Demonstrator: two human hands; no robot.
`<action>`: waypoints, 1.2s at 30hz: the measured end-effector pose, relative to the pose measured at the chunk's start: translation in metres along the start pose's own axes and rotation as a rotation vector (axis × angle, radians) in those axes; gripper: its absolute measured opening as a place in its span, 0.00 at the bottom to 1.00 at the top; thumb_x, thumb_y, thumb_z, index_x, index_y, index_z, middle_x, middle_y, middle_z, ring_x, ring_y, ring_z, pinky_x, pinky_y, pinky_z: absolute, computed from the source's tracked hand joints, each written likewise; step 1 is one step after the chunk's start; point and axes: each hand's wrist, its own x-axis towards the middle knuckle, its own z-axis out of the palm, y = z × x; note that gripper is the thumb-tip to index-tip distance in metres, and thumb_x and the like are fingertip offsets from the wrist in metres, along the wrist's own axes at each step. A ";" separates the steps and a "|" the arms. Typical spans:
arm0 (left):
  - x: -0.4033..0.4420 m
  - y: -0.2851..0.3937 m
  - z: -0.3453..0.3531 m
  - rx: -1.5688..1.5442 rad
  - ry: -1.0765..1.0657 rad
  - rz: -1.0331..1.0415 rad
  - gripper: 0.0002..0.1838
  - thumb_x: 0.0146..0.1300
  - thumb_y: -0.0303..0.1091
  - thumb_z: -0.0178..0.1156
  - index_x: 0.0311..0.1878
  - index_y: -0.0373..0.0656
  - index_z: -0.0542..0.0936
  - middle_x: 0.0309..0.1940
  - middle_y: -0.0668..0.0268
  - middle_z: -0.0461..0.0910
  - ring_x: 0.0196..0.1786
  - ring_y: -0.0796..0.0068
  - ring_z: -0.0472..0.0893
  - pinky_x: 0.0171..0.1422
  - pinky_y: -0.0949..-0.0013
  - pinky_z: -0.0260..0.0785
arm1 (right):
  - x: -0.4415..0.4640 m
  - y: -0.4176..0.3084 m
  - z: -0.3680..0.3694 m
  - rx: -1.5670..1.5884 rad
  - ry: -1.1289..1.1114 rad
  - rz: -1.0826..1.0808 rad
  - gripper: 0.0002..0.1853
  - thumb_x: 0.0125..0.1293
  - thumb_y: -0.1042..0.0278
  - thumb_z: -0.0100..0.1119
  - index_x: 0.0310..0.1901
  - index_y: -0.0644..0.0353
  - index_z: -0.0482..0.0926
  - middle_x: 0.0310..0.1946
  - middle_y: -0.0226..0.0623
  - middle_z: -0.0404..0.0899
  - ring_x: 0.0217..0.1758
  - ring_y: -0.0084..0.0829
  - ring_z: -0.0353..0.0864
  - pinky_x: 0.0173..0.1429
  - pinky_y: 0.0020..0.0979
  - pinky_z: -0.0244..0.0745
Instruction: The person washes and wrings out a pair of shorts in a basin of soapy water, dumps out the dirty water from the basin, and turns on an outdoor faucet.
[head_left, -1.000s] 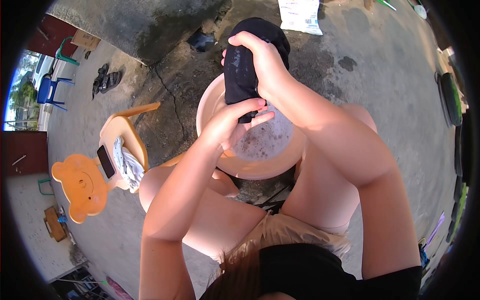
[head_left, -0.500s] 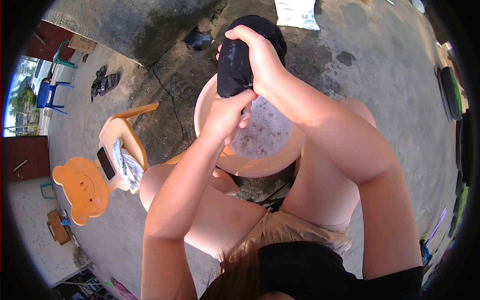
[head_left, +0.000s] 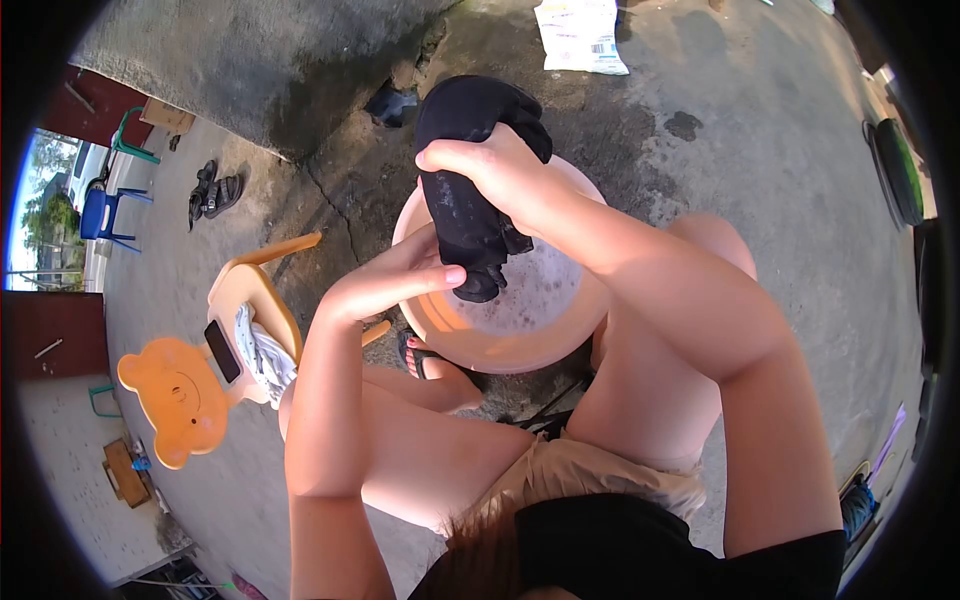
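Note:
A wet black garment (head_left: 460, 215) with foam specks hangs bunched over a peach plastic basin (head_left: 470, 350) of sudsy water (head_left: 540, 290). Its upper part is folded into a thick loop, and its exact kind does not show. My right hand (head_left: 490, 170) is wrapped round the garment just below that loop, thumb towards the left. Lower down, my left hand (head_left: 405, 280) holds the garment near its bottom end. The left thumb lies across the front, while the cloth hides most of the left fingers.
Left of the basin stands a bear-shaped yellow child's chair (head_left: 265, 290) carrying a phone (head_left: 222, 352) and a white cloth (head_left: 262, 350). Dark sandals (head_left: 215, 190) lie farther off. A white packet (head_left: 580, 38) rests on the concrete beyond the basin. My knees flank the basin.
Both hands have come lower with the garment. My left hand has loosened from a tight fist round its lower end, and that end now hangs out over the water.

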 end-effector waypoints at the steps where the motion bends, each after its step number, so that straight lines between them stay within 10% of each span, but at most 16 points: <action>1: -0.008 0.000 -0.008 -0.043 0.048 -0.002 0.46 0.58 0.49 0.62 0.71 0.32 0.52 0.63 0.55 0.66 0.67 0.66 0.65 0.70 0.64 0.54 | -0.005 0.001 0.000 -0.076 -0.014 -0.041 0.16 0.46 0.61 0.66 0.28 0.69 0.81 0.23 0.34 0.78 0.27 0.22 0.75 0.34 0.27 0.70; 11: -0.016 -0.007 -0.020 -0.345 0.377 0.187 0.42 0.63 0.62 0.50 0.66 0.32 0.61 0.60 0.57 0.71 0.63 0.67 0.71 0.66 0.64 0.60 | -0.045 0.024 -0.004 -1.356 -0.575 -0.511 0.10 0.41 0.72 0.63 0.28 0.66 0.76 0.23 0.47 0.78 0.30 0.44 0.81 0.35 0.37 0.76; 18: 0.005 -0.015 0.006 -0.095 0.829 0.210 0.35 0.54 0.35 0.66 0.61 0.28 0.64 0.52 0.54 0.74 0.55 0.65 0.75 0.63 0.67 0.65 | -0.036 0.062 0.001 -1.165 -0.449 -0.790 0.10 0.41 0.69 0.64 0.26 0.64 0.76 0.25 0.45 0.78 0.32 0.46 0.81 0.38 0.40 0.76; 22: 0.000 -0.010 -0.001 -0.383 0.818 0.367 0.29 0.55 0.29 0.62 0.59 0.32 0.66 0.49 0.56 0.75 0.50 0.69 0.77 0.57 0.68 0.70 | -0.038 0.036 0.006 -1.198 -0.571 -0.488 0.21 0.48 0.62 0.69 0.41 0.66 0.76 0.36 0.47 0.79 0.42 0.42 0.81 0.47 0.40 0.75; 25: -0.012 0.000 0.001 -0.439 0.788 0.529 0.26 0.56 0.24 0.58 0.59 0.36 0.67 0.48 0.59 0.76 0.52 0.71 0.76 0.60 0.67 0.68 | -0.027 0.044 0.012 -0.556 -0.525 -0.357 0.25 0.51 0.49 0.70 0.39 0.65 0.78 0.29 0.38 0.79 0.33 0.32 0.80 0.38 0.31 0.74; 28: -0.023 0.009 0.002 -0.359 0.742 0.561 0.26 0.56 0.22 0.59 0.59 0.38 0.68 0.51 0.60 0.75 0.55 0.71 0.75 0.63 0.67 0.65 | -0.020 0.052 0.015 -0.207 -0.512 0.092 0.30 0.59 0.37 0.60 0.24 0.63 0.74 0.18 0.25 0.65 0.24 0.18 0.65 0.27 0.24 0.59; 31: -0.029 0.011 -0.003 -0.309 0.710 0.601 0.25 0.60 0.24 0.60 0.61 0.37 0.67 0.54 0.60 0.75 0.58 0.70 0.74 0.66 0.66 0.62 | -0.020 0.050 0.021 -0.179 -0.416 0.075 0.33 0.61 0.36 0.57 0.16 0.60 0.66 0.14 0.22 0.54 0.20 0.16 0.53 0.23 0.26 0.48; 36: -0.030 0.010 -0.010 -0.353 0.722 0.624 0.25 0.65 0.30 0.58 0.65 0.36 0.66 0.59 0.58 0.73 0.62 0.69 0.71 0.68 0.65 0.60 | -0.026 0.016 0.018 -0.158 -0.359 0.171 0.25 0.67 0.47 0.54 0.43 0.67 0.77 0.37 0.29 0.76 0.41 0.19 0.71 0.46 0.24 0.64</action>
